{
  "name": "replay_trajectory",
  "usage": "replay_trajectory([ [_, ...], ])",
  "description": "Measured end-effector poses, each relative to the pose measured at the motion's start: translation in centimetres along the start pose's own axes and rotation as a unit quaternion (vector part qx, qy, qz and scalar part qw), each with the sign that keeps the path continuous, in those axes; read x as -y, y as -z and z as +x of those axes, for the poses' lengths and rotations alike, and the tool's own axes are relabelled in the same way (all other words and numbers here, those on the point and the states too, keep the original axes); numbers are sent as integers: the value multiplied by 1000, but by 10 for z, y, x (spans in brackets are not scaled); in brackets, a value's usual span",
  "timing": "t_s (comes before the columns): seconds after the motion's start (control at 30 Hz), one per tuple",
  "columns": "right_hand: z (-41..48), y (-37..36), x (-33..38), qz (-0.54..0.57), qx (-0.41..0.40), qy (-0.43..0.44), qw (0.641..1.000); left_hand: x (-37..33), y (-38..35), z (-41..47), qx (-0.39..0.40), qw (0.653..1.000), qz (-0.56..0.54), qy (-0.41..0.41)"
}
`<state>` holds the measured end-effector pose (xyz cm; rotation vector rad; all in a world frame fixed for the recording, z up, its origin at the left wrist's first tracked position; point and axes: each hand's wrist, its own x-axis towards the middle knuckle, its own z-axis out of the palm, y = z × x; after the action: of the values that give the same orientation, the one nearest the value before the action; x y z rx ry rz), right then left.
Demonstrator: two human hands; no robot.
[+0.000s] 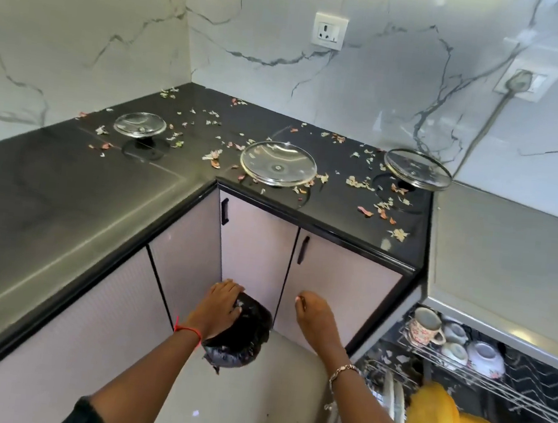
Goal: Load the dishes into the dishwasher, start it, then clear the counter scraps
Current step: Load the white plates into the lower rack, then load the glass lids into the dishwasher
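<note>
Below the front edge of the black stone counter (pixel 67 182), down by the pale cabinet doors (pixel 342 287), the left hand (pixel 223 303) is clamped over a crumpled black plastic bag (pixel 243 342), fingers curled round its top. Just right of it, also below the counter's edge, the right hand (pixel 314 318) hangs free, fingers loosely bent, nothing in it.

Up on the counter, pink and pale scraps (pixel 359 183) lie scattered, thick around three upturned lids: a small glass lid (pixel 139 124) on the counter's left arm, a wide glass lid (pixel 278 163) near its inner corner, and a steel-rimmed glass lid (pixel 417 169) at its right end. Off that right end the wire dishwasher rack (pixel 493 382) stands pulled out, with a floral mug (pixel 425 326) and white bowls (pixel 486 359) in it.

So the machine looks not yet started and the lids unloaded, while the bag says scraps. To do this well, I'd bring the free hand in to find the bag's mouth and spread it, then hold it snug under the counter's edge. Lift each lid away first, since scraps sit right against them. Sweep gently; these bits look light enough to flutter to the floor.
</note>
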<state>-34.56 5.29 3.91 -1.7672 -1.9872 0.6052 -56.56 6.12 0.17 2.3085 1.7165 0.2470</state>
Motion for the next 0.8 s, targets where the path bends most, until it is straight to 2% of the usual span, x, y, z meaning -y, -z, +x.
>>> replay_trajectory([
  [0.2, 55, 5, 36, 25, -18, 29, 999, 44, 33, 26, -34, 998, -31, 46],
  [0.37, 110, 19, 51, 109, -72, 7, 991, 65, 55, 57, -55, 996, -48, 50],
  [0.6, 207, 41, 51, 272, -108, -110, 950, 90, 79, 125, -78, 995, -58, 31],
  [0.8, 298, 52, 38, 402, -73, -231, 883, 119, 97, 197, -58, 997, -20, 55],
])
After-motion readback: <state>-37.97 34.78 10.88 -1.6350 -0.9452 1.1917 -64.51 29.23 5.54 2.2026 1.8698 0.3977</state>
